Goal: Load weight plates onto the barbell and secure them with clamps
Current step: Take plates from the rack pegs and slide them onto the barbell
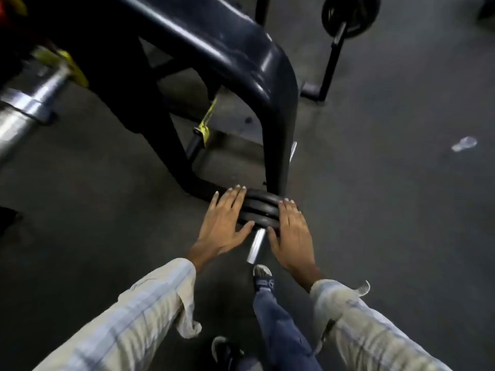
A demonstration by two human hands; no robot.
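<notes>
Several black weight plates (261, 206) hang in a stack on a short chrome storage peg (256, 245) at the foot of a dark frame. My left hand (227, 220) lies flat on the left rim of the stack, fingers spread. On the right rim rests my right hand (292, 231), thumb on the front plate's face. Both hands clasp the plates from either side. The chrome sleeve of a barbell (25, 108) shows at the left edge, blurred. No clamp is in view.
A thick dark steel frame (241, 49) arches over the plates. A yellow strap (206, 121) hangs behind it. Another loaded bar with a black plate (349, 14) stands at top right. My foot (263, 277) is just below the peg. A crumpled wrapper (464, 144) lies on the grey floor.
</notes>
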